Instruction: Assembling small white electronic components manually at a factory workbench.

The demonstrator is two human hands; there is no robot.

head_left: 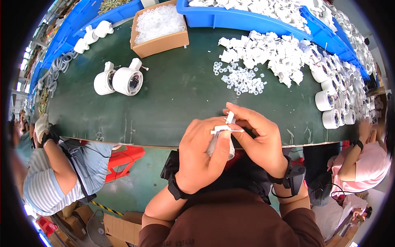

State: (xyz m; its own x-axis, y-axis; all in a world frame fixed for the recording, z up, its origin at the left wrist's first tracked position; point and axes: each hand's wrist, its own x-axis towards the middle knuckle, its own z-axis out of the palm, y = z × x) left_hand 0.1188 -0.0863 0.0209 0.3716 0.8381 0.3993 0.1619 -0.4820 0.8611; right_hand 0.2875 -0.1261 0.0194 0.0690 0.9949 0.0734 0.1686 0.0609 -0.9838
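At the bench's near edge, with bench [164, 113] beyond, we see the left hand [199, 148] clasping a white unit [212, 146] while the right hand [261, 138] pinches its bracket [222, 128]. We judge this fitting; the next move calls for steady alignment.

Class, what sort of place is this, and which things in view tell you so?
Most likely a factory assembly workshop: a blue bin full of white plastic parts, matching round white housings on the green table, and a co-worker on each side.
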